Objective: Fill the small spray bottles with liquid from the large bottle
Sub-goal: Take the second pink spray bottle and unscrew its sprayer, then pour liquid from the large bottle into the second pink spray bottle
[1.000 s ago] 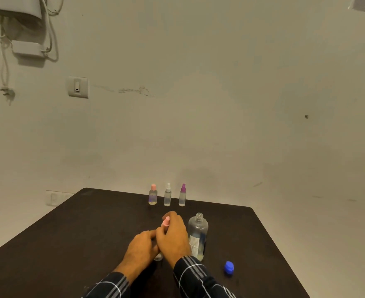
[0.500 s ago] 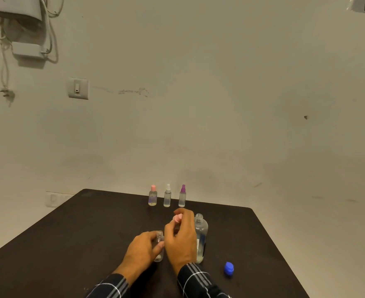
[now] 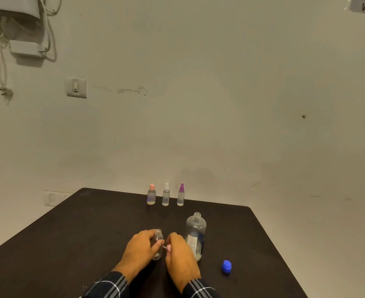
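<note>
Progress midway: three capped small bottles behind large bottle look filled; left hand grip holds uncapped small bottle, right hand grip pinches pink sprayer; pouring remains.

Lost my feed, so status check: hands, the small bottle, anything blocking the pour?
Left hand grips uncapped small bottle, upright. Right hand pinches pink spray top. Large bottle open, beside right hand; blue cap lies apart, nothing blocking.
</note>
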